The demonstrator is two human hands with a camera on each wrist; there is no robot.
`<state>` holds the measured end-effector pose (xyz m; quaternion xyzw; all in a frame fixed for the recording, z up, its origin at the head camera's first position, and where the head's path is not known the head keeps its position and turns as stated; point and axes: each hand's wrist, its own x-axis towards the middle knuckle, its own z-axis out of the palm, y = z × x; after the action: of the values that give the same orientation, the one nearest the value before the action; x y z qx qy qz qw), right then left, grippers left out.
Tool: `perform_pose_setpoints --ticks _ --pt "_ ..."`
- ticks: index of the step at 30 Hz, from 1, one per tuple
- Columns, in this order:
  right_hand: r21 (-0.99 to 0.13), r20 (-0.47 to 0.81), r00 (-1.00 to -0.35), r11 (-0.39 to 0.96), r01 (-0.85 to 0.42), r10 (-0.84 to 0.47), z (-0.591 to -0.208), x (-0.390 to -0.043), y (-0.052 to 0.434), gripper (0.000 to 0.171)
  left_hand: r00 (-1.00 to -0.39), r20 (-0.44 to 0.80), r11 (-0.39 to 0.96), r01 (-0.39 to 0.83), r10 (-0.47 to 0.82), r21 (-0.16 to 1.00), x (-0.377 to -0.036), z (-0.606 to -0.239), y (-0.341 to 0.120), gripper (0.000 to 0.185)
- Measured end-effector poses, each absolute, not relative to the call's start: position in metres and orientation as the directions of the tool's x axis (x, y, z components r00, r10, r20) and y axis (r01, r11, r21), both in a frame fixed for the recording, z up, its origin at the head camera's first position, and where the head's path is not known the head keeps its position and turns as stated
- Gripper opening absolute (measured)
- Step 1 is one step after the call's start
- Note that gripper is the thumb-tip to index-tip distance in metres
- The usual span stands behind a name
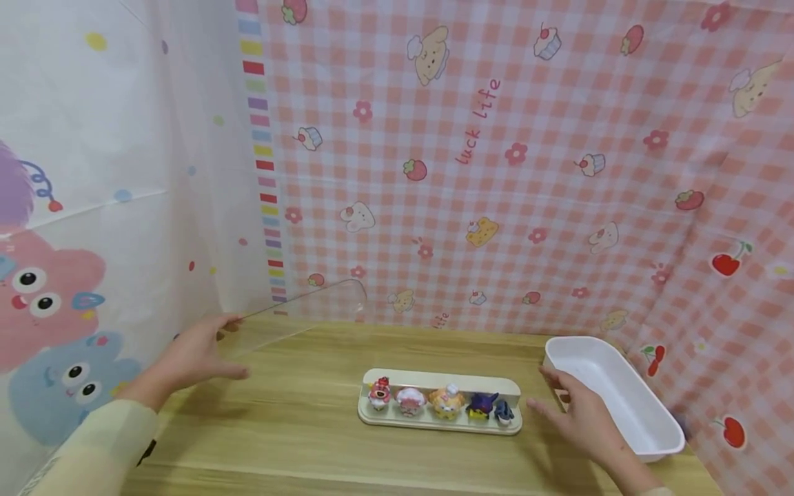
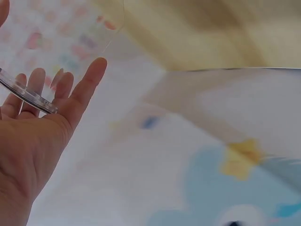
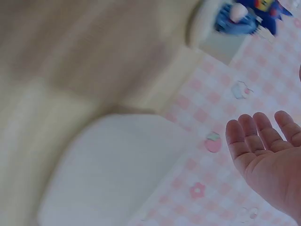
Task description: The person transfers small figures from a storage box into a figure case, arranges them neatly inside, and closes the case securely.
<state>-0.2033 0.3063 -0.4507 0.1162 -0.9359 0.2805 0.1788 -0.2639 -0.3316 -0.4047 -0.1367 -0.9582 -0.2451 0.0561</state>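
My left hand (image 1: 189,358) holds a clear plastic lid (image 1: 298,313) by its edge above the wooden table (image 1: 291,434), the rim lying across my nearly straight fingers (image 2: 70,92); my right hand (image 1: 579,413), fingers spread and holding nothing, hovers between the cream stand (image 1: 434,380) of five small figurines (image 1: 446,403) and the white tray (image 1: 620,393). The lid (almost invisible against the pink checked cloth (image 1: 527,172)) is best carried level and by its rim, I judge, kept well clear of the figurines. Whether my thumb clamps the rim I cannot tell. Both wrist views are blurred, and only one blue figurine (image 3: 247,14) shows from the right wrist.
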Motion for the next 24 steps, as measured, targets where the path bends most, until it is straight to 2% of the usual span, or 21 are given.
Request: perform_pose_setpoints --ticks 8,11,16,24 --pt "-0.523 0.385 -0.909 0.774 -0.358 -0.16 -0.413 -0.212 0.294 0.066 -0.932 0.201 0.813 0.362 0.302 0.456 -0.258 -0.369 -0.268 0.107" --pt "-0.534 0.387 -0.9 0.748 -0.395 -0.199 -0.402 -0.213 0.284 0.069 -0.919 0.211 0.791 0.394 0.333 0.468 -0.255 -0.364 -0.247 0.106" --pt "-0.544 0.403 -0.878 0.704 -0.457 -0.258 -0.386 -0.214 0.265 0.077 -0.898 0.229 0.796 0.44 0.376 0.417 -0.253 -0.359 -0.214 0.104" --pt "-0.527 0.431 -0.839 0.662 -0.533 -0.333 -0.374 -0.22 0.248 0.097 -0.866 0.234 0.774 0.5 0.442 0.388 -0.249 -0.351 -0.166 0.104"
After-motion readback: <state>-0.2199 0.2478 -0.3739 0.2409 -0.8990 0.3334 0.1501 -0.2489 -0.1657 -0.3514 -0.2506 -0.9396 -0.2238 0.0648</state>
